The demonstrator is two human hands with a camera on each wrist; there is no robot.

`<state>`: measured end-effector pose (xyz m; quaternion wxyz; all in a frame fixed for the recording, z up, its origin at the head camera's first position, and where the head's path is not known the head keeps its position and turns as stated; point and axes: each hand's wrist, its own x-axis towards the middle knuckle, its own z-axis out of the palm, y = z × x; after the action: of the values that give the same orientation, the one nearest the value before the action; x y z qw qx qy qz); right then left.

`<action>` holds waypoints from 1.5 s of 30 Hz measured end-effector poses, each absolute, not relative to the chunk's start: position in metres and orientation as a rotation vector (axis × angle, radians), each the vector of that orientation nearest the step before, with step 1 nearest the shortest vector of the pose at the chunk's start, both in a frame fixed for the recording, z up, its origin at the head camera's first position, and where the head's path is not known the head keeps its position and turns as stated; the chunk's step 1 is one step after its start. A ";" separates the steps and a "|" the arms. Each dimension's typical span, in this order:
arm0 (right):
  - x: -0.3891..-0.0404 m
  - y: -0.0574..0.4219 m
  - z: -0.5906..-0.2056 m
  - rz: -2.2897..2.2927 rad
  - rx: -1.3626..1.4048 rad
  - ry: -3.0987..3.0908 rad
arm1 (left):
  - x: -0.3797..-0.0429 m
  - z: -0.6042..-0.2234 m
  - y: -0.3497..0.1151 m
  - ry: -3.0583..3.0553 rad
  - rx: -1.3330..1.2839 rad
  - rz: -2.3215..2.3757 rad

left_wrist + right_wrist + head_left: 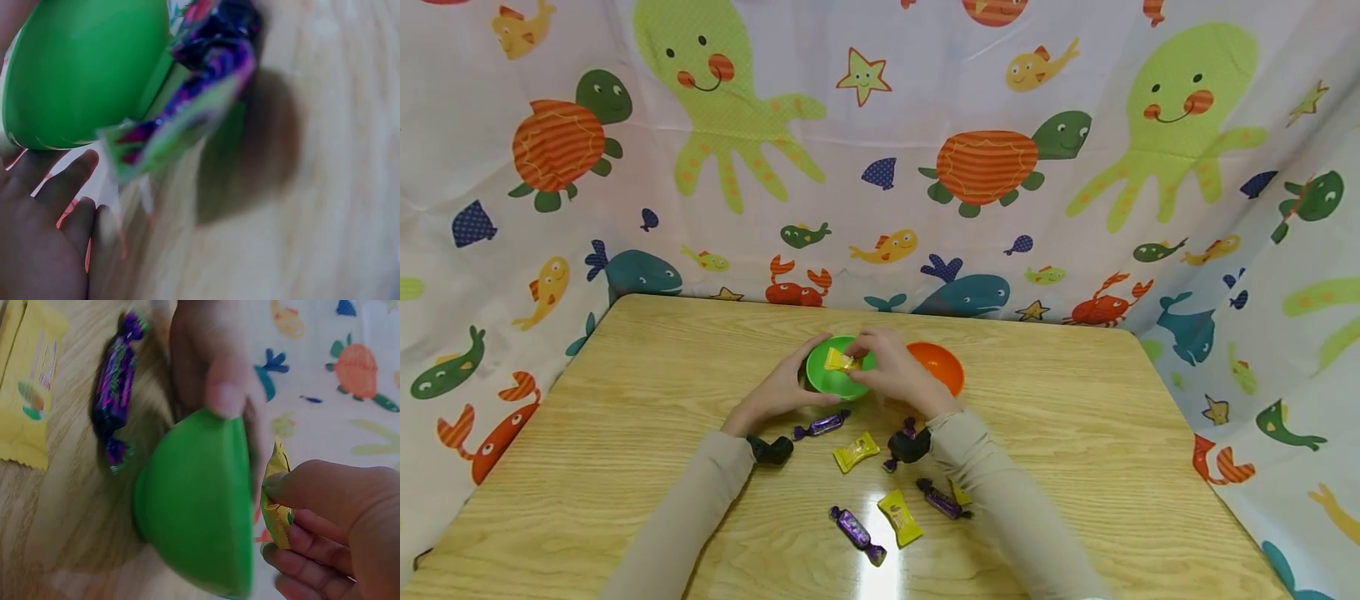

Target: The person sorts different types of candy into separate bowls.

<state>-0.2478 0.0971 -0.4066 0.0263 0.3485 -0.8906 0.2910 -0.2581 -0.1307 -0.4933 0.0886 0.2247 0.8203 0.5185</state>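
Yellow sweet [837, 360]: over green bowl [826, 382]. Left hand [780, 387]: grip around that bowl. Right hand [891, 368]: grip pinching the sweet. Orange bowl [942, 362] beside it. Bench [1075, 433]: four purple sweets [857, 534], three yellow sweets [898, 517] visible. Wrapper print [47, 367] unreadable.

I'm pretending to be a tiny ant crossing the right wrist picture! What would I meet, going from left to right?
Loose yellow sweet → purple sweet → green bowl → pinched yellow sweet → right hand
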 end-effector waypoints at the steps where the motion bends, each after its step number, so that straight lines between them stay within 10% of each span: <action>1: -0.250 0.096 -0.409 0.890 1.072 -2.765 | -0.258 -0.495 -0.130 2.431 0.675 1.560; 45: -0.260 0.072 -0.429 0.598 0.918 -2.960 | -0.255 -0.504 -0.131 2.416 0.703 1.663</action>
<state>-0.2604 0.0720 -0.4291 -0.0074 0.2910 -0.9378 0.1894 -0.2552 -0.1310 -0.5036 0.0627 0.2325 0.7996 0.5502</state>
